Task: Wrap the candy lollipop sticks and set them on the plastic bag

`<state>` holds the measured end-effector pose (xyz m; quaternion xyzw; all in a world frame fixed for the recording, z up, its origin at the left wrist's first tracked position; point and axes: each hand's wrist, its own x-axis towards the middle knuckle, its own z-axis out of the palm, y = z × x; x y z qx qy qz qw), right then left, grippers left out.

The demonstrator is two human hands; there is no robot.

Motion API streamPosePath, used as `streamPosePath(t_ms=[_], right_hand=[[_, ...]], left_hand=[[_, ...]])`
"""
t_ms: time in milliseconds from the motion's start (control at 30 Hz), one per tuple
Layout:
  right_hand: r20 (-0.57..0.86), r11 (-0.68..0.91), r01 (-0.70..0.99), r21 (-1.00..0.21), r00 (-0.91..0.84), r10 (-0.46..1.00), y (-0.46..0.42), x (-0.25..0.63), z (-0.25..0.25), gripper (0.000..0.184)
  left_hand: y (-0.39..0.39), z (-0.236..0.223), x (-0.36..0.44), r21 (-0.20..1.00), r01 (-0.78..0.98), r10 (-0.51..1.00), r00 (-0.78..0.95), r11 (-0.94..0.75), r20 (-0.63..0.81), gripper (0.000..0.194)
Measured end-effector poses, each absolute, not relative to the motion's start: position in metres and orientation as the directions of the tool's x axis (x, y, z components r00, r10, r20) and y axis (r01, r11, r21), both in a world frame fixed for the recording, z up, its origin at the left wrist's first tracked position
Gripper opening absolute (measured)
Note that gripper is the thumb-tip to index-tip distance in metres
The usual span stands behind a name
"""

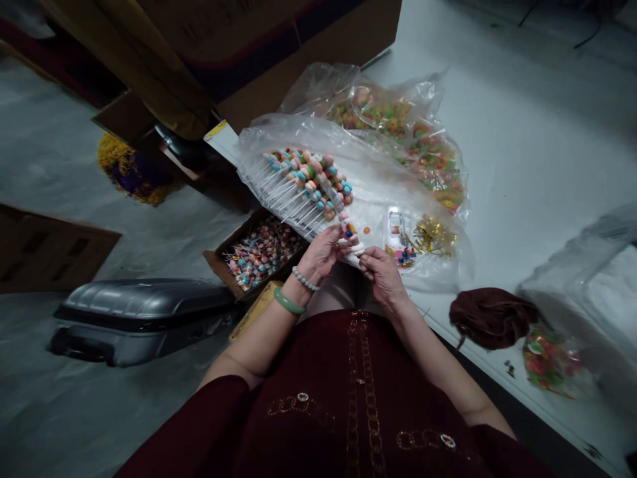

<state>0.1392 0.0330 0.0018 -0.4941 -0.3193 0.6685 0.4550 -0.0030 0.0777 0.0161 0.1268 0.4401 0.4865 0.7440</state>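
Candy sticks [308, 186] lie finished in a fanned row at eleven o'clock on a clear plastic bag [378, 179], while more candies [428, 159] wait in a second bag [358, 86] at one o'clock. Left hand [323, 255] fingers clamp one stick [348, 232] at twelve o'clock; right hand [383, 279] fingers pinch its end together. Printing on a small packet [397, 239] is unreadable.

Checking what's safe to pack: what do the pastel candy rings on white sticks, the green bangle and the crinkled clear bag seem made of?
The pastel candy rings look like matte, chalky pressed sugar; the sticks could be plastic or paper. The green bangle looks like glossy jade or glass. The clear bag looks like thin plastic film, shiny, creased.
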Motion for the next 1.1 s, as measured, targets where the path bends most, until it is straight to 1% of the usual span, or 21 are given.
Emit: streamPosePath(t_ms=[33,67,100,133,167,233,300,333,400,433,500,567,600,667,700,733,800,867,967,1100], right_hand=[[-0.275,-0.274,-0.130,-0.953,-0.004,0.961,0.032,0.140,0.002,0.010],[-0.161,-0.164,0.054,-0.985,0.053,0.985,0.031,0.142,0.003,0.008],[-0.043,-0.060,0.233,-0.971,0.074,0.996,0.030,0.143,0.003,0.009],[0.063,0.032,0.385,-0.922,0.069,0.996,0.028,0.143,0.003,0.012],[0.143,0.100,0.497,-0.862,0.049,0.988,0.026,0.144,0.002,0.014],[0.232,0.177,0.615,-0.768,0.010,0.973,0.024,0.144,0.000,0.019],[0.268,0.208,0.657,-0.724,-0.010,0.963,0.022,0.145,-0.002,0.021],[0.276,0.216,0.666,-0.714,-0.016,0.961,0.021,0.145,-0.003,0.022],[0.283,0.231,0.676,-0.700,-0.035,0.958,0.021,0.146,-0.004,0.022],[0.284,0.238,0.678,-0.695,-0.045,0.958,0.021,0.146,-0.005,0.021],[0.279,0.239,0.670,-0.703,-0.048,0.959,0.021,0.145,-0.004,0.021],[0.245,0.196,0.627,-0.754,-0.008,0.969,0.021,0.144,-0.004,0.019],[0.201,0.150,0.581,-0.800,0.024,0.979,0.022,0.144,-0.003,0.017],[0.042,0.006,0.407,-0.913,0.079,0.996,0.025,0.143,-0.002,0.014],[-0.065,-0.087,0.283,-0.955,0.085,0.994,0.026,0.143,-0.002,0.013],[-0.172,-0.181,0.152,-0.972,0.071,0.982,0.028,0.143,-0.002,0.012],[-0.327,-0.326,-0.059,-0.944,0.022,0.945,0.031,0.144,-0.003,0.013],[-0.380,-0.376,-0.139,-0.916,0.001,0.925,0.033,0.145,-0.005,0.013],[-0.348,-0.345,-0.099,-0.933,0.016,0.937,0.033,0.145,-0.007,0.012],[-0.232,-0.233,0.090,-0.968,0.022,0.972,0.033,0.149,-0.007,0.012]], left_hand=[[0.079,0.015,-0.004,0.634,-0.621,0.841,0.076,0.460,-0.536,0.017],[0.080,0.015,-0.004,0.653,-0.623,0.847,0.028,0.430,-0.530,0.018],[0.080,0.016,-0.005,0.668,-0.620,0.854,0.006,0.412,-0.521,0.021],[0.079,0.017,-0.006,0.674,-0.615,0.860,0.015,0.409,-0.509,0.023],[0.078,0.019,-0.008,0.670,-0.612,0.867,0.052,0.420,-0.496,0.025],[0.074,0.024,-0.013,0.637,-0.619,0.872,0.181,0.460,-0.455,0.034],[0.072,0.028,-0.020,0.586,-0.640,0.862,0.285,0.497,-0.419,0.039],[0.072,0.029,-0.024,0.557,-0.653,0.852,0.308,0.514,-0.424,0.036],[0.075,0.029,-0.027,0.507,-0.668,0.820,0.300,0.545,-0.487,0.024],[0.076,0.029,-0.026,0.491,-0.671,0.803,0.277,0.555,-0.528,0.021],[0.078,0.026,-0.020,0.490,-0.678,0.789,0.223,0.548,-0.573,0.023],[0.079,0.023,-0.012,0.513,-0.691,0.808,0.177,0.509,-0.563,0.023],[0.078,0.022,-0.007,0.522,-0.699,0.818,0.161,0.489,-0.552,0.023],[0.078,0.019,-0.002,0.523,-0.705,0.821,0.149,0.478,-0.551,0.023],[0.078,0.018,-0.002,0.522,-0.701,0.814,0.144,0.486,-0.563,0.023],[0.078,0.016,-0.002,0.529,-0.691,0.804,0.131,0.493,-0.580,0.022],[0.080,0.013,-0.007,0.574,-0.649,0.792,0.075,0.500,-0.606,0.020],[0.080,0.011,-0.013,0.643,-0.585,0.799,0.013,0.494,-0.601,0.015],[0.079,0.011,-0.018,0.712,-0.515,0.832,0.005,0.478,-0.555,0.011],[0.079,0.014,-0.025,0.717,-0.492,0.847,0.085,0.494,-0.525,0.014]])
